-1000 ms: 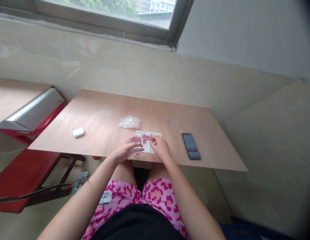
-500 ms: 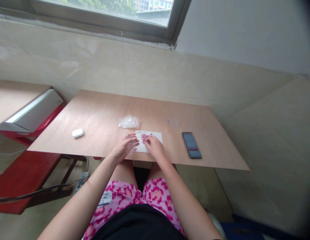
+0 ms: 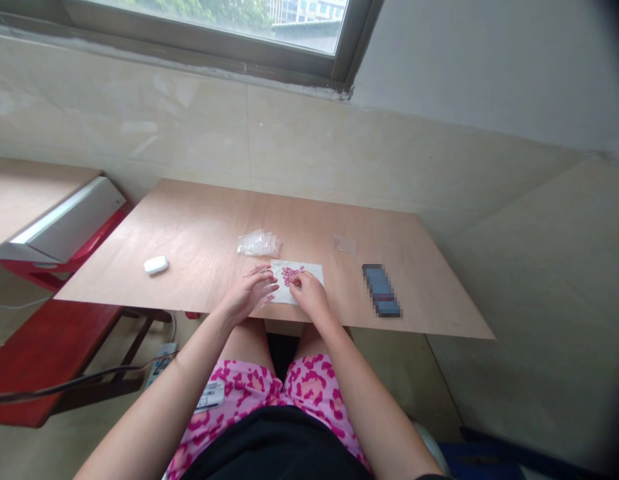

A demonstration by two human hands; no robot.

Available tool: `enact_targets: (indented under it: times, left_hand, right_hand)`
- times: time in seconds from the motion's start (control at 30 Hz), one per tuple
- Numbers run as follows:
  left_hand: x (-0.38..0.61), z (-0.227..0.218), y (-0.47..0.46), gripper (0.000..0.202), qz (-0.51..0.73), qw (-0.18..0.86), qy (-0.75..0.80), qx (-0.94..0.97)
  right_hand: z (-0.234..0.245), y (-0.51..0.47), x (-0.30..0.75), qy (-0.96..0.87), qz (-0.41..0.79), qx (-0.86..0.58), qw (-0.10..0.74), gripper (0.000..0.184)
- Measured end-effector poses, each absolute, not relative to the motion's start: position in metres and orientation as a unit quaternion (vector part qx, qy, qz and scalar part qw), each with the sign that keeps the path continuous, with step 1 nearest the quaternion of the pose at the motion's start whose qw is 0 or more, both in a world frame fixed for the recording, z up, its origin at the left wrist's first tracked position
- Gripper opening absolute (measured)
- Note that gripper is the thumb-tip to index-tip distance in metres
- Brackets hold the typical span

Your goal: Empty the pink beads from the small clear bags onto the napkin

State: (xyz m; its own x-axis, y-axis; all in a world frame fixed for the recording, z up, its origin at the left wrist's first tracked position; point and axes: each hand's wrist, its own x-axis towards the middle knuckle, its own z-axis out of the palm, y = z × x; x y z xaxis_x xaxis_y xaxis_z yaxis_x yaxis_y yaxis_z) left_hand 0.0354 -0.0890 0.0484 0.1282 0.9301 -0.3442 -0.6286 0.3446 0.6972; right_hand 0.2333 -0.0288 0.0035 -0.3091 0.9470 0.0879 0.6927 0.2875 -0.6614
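Observation:
On a white sheet (image 3: 312, 272) near the table's front edge lies a cluster of small pink bead-like pieces (image 3: 288, 273). Thumb and fingertips of my right hand (image 3: 309, 291) are pinched together at the cluster's right edge; whatever is between them is too small to make out. Just left of the sheet, my left hand (image 3: 246, 293) is curled, palm turned toward the pieces. It seems to hold a small clear plastic bag: a reddish line shows above the fingers and pinkish spots below them. The fingers hide most of it.
A pile of clear plastic bags (image 3: 259, 244) lies behind the sheet, with a single clear bag (image 3: 345, 245) farther right. A blurred-out phone (image 3: 382, 291) lies at right, a white rounded case (image 3: 156, 265) at left. The wall rises behind the table (image 3: 199, 207).
Almost nothing differs. Both hands keep nearly the same place and pose, and the pink pieces look the same. The view has shifted very slightly.

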Motion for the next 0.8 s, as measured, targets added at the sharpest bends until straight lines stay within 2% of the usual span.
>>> enact_targets:
  times: [0.13,0.27,0.33,0.43,0.53,0.8]
  left_hand:
    - [0.036,0.046,-0.09,0.04,0.516,0.69,0.434,0.263]
    - [0.039,0.043,-0.091,0.034,0.468,0.597,0.501,0.417]
    - [0.04,0.043,-0.091,0.035,0.453,0.583,0.491,0.462]
    - [0.042,0.046,-0.093,0.039,0.448,0.605,0.448,0.481]
    - [0.043,0.049,-0.094,0.042,0.448,0.625,0.427,0.476]
    - [0.042,0.049,-0.097,0.035,0.458,0.712,0.418,0.329]
  right_hand:
    - [0.013,-0.027,0.234,-0.727,0.312,-0.536,0.294,0.006]
    - [0.041,-0.033,0.227,-0.662,0.428,-0.491,0.371,0.016]
    - [0.058,-0.04,0.22,-0.669,0.444,-0.459,0.38,0.016]
    - [0.08,-0.052,0.209,-0.747,0.388,-0.416,0.345,0.008]
    - [0.09,-0.057,0.206,-0.782,0.341,-0.405,0.33,0.009]
    - [0.078,-0.058,0.227,-0.732,0.4,-0.429,0.345,0.015]
